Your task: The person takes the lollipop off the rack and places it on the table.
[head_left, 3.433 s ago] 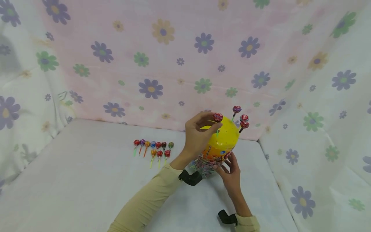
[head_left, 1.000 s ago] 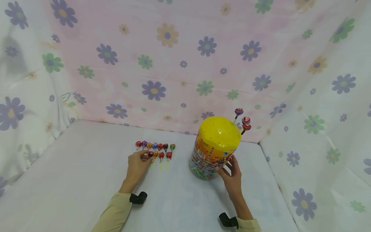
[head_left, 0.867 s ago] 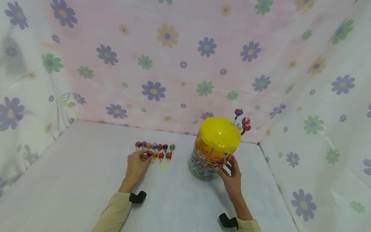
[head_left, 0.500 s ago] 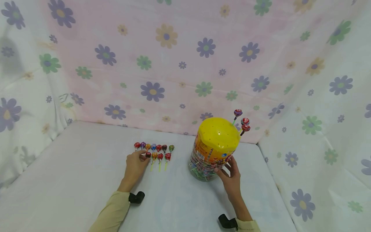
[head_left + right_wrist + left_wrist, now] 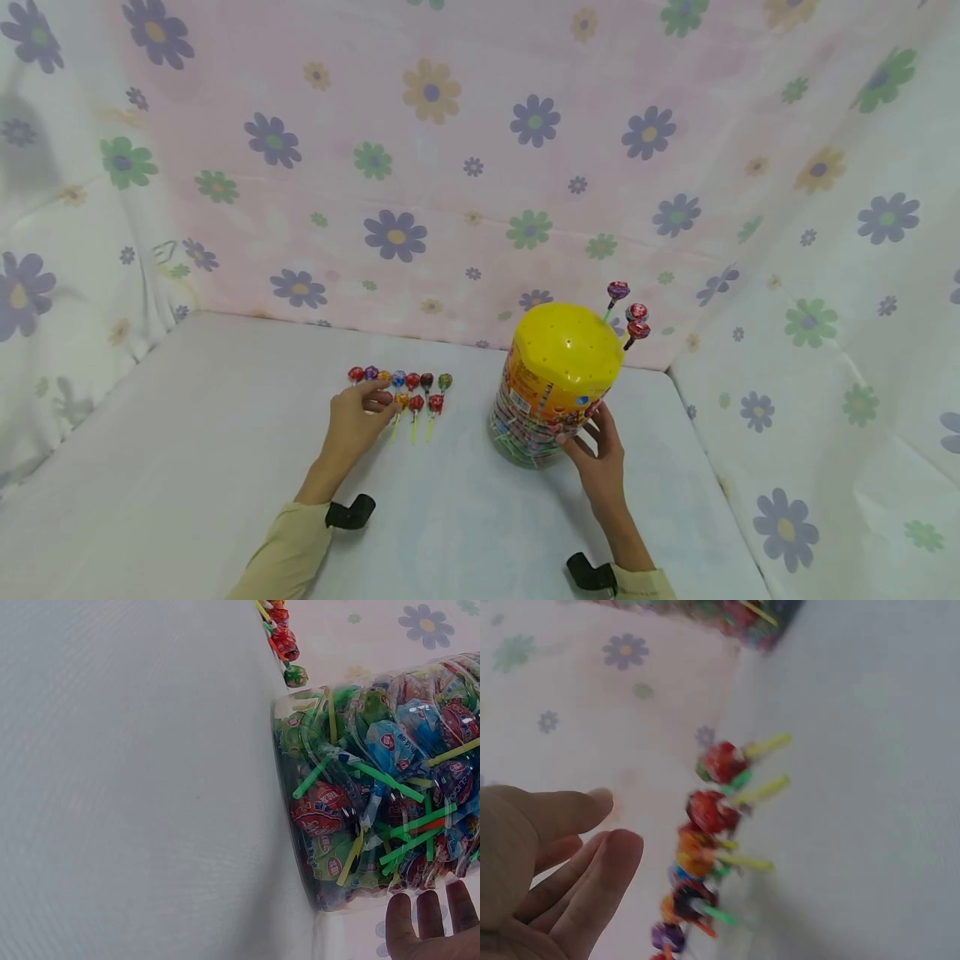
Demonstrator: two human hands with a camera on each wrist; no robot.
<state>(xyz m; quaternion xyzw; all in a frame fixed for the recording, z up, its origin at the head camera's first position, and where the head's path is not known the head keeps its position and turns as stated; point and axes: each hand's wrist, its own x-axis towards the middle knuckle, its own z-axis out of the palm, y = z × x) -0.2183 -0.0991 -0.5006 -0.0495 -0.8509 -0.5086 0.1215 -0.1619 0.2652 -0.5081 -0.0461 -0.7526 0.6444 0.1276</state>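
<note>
My left hand (image 5: 352, 425) hovers at the left end of two rows of wrapped lollipops (image 5: 412, 381) on the table. In the left wrist view its thumb and fingers (image 5: 619, 859) are apart with nothing between them, beside a dark-wrapped lollipop (image 5: 694, 900) with a green stick. My right hand (image 5: 600, 467) holds the lower right side of a clear plastic jar (image 5: 521, 417) filled with lollipops. The jar stands upright under a yellow lid (image 5: 570, 342) dotted with small holes. Three lollipops, one of them purple (image 5: 618, 290), stick out at the lid's back right.
A white cloth covers the table (image 5: 450, 517). Flower-printed curtains (image 5: 465, 208) close in the back and both sides. The jar stands to the right of the lollipop rows, near the back curtain. A black wrist mount (image 5: 351, 512) sits on each forearm.
My left hand has carried a red lollipop from above the lid to the left end of the front row and let go of it. My right hand has stayed on the jar.
</note>
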